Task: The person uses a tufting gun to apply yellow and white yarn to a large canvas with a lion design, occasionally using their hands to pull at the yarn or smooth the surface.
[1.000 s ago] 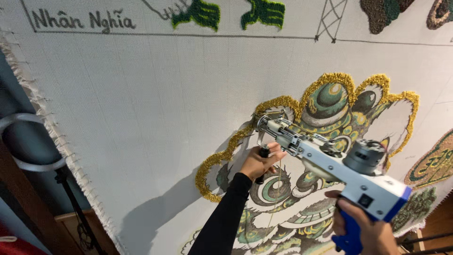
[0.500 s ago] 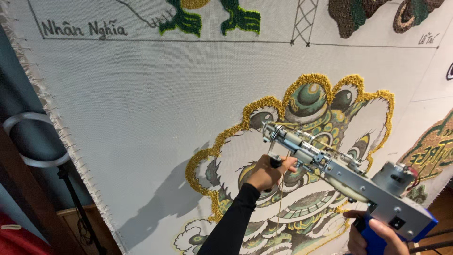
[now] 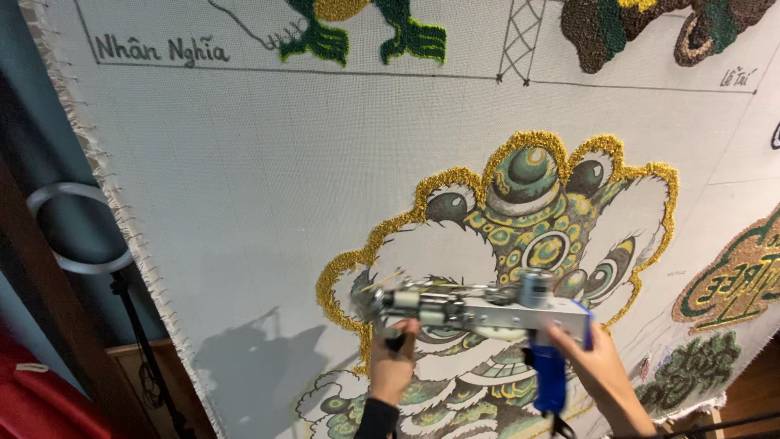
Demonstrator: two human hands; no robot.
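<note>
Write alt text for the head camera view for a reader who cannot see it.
Two hands hold a silver tufting gun against a stretched white cloth: the left hand on its front grip, the right hand at its blue handle. Its tip meets a gold-edged lion head design, partly tufted.

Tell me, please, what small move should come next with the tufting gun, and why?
Probably press the tufting gun tip squarely into the cloth beside the gold outline: both hands, left hand and right hand, hold it level there.
</note>
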